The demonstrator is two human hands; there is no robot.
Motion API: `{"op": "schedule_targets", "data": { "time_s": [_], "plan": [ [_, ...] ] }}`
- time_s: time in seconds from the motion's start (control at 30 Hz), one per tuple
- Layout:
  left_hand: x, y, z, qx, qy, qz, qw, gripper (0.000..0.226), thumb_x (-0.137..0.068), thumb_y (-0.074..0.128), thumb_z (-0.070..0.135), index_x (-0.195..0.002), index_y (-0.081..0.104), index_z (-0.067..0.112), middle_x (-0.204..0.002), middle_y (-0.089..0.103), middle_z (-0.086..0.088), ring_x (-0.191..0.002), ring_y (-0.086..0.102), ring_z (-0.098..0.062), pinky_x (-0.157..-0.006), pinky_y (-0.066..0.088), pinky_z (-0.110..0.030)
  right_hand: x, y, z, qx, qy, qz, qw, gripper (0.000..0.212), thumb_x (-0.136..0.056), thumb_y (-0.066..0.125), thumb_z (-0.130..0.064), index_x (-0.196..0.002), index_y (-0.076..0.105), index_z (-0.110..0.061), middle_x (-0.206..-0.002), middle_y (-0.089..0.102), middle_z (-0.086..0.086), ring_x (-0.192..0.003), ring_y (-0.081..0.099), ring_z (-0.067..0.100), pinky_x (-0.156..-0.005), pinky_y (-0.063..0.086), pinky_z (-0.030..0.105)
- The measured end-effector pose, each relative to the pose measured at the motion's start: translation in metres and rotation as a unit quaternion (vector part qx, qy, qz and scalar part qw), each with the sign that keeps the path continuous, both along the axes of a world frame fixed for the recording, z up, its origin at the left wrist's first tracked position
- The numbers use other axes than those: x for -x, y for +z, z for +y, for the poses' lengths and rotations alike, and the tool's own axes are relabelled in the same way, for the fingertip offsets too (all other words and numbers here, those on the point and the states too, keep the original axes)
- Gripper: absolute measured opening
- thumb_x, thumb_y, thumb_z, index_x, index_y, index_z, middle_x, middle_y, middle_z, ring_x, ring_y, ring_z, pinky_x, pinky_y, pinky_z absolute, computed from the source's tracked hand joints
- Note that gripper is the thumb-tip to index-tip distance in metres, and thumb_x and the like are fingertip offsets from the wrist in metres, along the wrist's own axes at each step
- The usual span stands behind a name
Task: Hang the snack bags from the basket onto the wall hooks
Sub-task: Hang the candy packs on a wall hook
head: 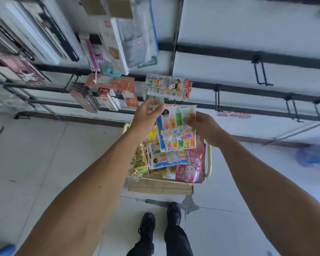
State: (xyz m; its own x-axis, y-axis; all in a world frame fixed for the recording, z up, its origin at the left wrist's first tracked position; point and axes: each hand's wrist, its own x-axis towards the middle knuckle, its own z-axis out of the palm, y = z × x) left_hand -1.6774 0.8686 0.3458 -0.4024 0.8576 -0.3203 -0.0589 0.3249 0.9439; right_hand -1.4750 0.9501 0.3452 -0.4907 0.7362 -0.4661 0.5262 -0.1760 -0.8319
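Both hands [175, 124] on one snack bag's [176, 129] side edges, above basket [209, 159].

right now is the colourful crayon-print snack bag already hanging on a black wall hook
No, the colourful crayon-print snack bag is held between the left hand and right hand above the basket, off any hook.

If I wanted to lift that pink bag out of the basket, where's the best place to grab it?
Probably its top edge, pinched from above. The pink bag stands tilted at the right side of the basket, and only its upper part is free of the striped bag overlapping it.
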Motion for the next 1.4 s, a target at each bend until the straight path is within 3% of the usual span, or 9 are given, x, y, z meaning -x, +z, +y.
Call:
{"op": "schedule_targets", "data": {
  "time_s": [0.07, 0.13, 0.23, 0.33, 0.47, 0.67, 0.97, 1.2, 1.4],
  "plan": [
    [-0.009, 0.027, -0.004, 0.005, -0.027, -0.058, 0.998, 0.032, -0.082, 0.079, 0.041, -0.107, 0.066, 0.026, -0.116, 0.071, -0.005, -0.109, 0.068, -0.023, -0.100, 0.052, -0.052, -0.011, 0.034, -0.016, 0.042, -0.032, 0.073, 0.996, 0.019, -0.099, 0.059, -0.023, -0.111, 0.066, -0.009, -0.103, 0.075, 0.010, -0.091, 0.074, 0.025, -0.077, 0.059, 0.038],
    [-0.022, 0.051, -0.011, 0.015, -0.070, -0.079, 0.994, 0.045, -0.079, 0.078, 0.050, -0.112, 0.064, 0.021, -0.117, 0.071, -0.008, -0.111, 0.068, -0.024, -0.101, 0.052, -0.052, -0.022, 0.065, -0.032, 0.053, -0.054, 0.119, 0.990, 0.017, -0.100, 0.056, -0.020, -0.109, 0.064, -0.008, -0.100, 0.076, 0.005, -0.092, 0.074, 0.024, -0.073, 0.060, 0.033],
    [-0.048, 0.083, -0.021, -0.007, -0.103, -0.112, 0.988, 0.035, -0.087, 0.070, 0.053, -0.102, 0.069, 0.022, -0.113, 0.073, -0.012, -0.108, 0.069, -0.032, -0.099, 0.051, -0.058, -0.039, 0.104, -0.052, 0.027, -0.076, 0.124, 0.989, 0.020, -0.102, 0.054, -0.024, -0.110, 0.063, -0.008, -0.098, 0.077, 0.006, -0.091, 0.075, 0.025, -0.076, 0.061, 0.038],
    [-0.078, 0.114, -0.029, -0.014, -0.129, -0.092, 0.987, 0.047, -0.088, 0.059, 0.065, -0.094, 0.074, 0.021, -0.105, 0.076, -0.011, -0.102, 0.072, -0.032, -0.097, 0.053, -0.058, -0.059, 0.140, -0.068, -0.024, -0.131, 0.139, 0.981, 0.032, -0.103, 0.049, -0.034, -0.108, 0.064, -0.006, -0.097, 0.076, 0.011, -0.089, 0.075, 0.026, -0.076, 0.062, 0.039],
    [-0.120, 0.144, -0.028, -0.008, -0.133, -0.004, 0.991, 0.097, -0.063, 0.045, 0.099, -0.092, 0.072, 0.011, -0.095, 0.075, -0.016, -0.093, 0.072, -0.037, -0.091, 0.053, -0.062, -0.088, 0.183, -0.082, -0.109, -0.217, 0.172, 0.955, 0.035, -0.102, 0.052, -0.032, -0.097, 0.063, 0.000, -0.075, 0.072, 0.003, -0.071, 0.073, 0.019, -0.060, 0.058, 0.030],
    [-0.195, 0.208, -0.031, -0.137, -0.082, 0.054, 0.986, 0.031, -0.096, 0.055, 0.052, -0.092, 0.069, 0.024, -0.092, 0.076, -0.004, -0.086, 0.074, -0.026, -0.080, 0.059, -0.057, -0.155, 0.224, -0.080, -0.151, -0.238, 0.180, 0.942, 0.036, -0.101, 0.055, -0.035, -0.093, 0.063, -0.001, -0.074, 0.069, 0.007, -0.064, 0.071, 0.019, -0.054, 0.055, 0.028],
    [-0.297, 0.256, -0.005, -0.166, -0.113, 0.050, 0.978, 0.021, -0.090, 0.070, 0.043, -0.089, 0.070, 0.022, -0.091, 0.078, 0.000, -0.088, 0.075, -0.024, -0.084, 0.060, -0.051, -0.263, 0.272, -0.057, -0.159, -0.223, 0.215, 0.937, 0.035, -0.100, 0.057, -0.032, -0.104, 0.065, 0.002, -0.089, 0.076, 0.011, -0.081, 0.075, 0.028, -0.070, 0.062, 0.042],
    [-0.335, 0.280, 0.029, -0.159, -0.080, 0.053, 0.983, 0.026, -0.095, 0.064, 0.044, -0.090, 0.067, 0.020, -0.089, 0.077, 0.000, -0.083, 0.075, -0.021, -0.075, 0.062, -0.041, -0.293, 0.293, -0.021, -0.137, -0.226, 0.235, 0.936, 0.027, -0.101, 0.055, -0.030, -0.109, 0.064, -0.006, -0.088, 0.076, 0.008, -0.079, 0.076, 0.026, -0.066, 0.061, 0.040],
    [-0.336, 0.291, 0.089, -0.176, -0.078, 0.068, 0.979, 0.022, -0.096, 0.063, 0.041, -0.094, 0.069, 0.020, -0.093, 0.077, 0.002, -0.086, 0.075, -0.018, -0.079, 0.062, -0.043, -0.293, 0.303, 0.034, -0.160, -0.236, 0.237, 0.929, 0.025, -0.101, 0.055, -0.025, -0.106, 0.063, -0.003, -0.089, 0.077, 0.007, -0.082, 0.076, 0.025, -0.065, 0.061, 0.037]
  ]
}}
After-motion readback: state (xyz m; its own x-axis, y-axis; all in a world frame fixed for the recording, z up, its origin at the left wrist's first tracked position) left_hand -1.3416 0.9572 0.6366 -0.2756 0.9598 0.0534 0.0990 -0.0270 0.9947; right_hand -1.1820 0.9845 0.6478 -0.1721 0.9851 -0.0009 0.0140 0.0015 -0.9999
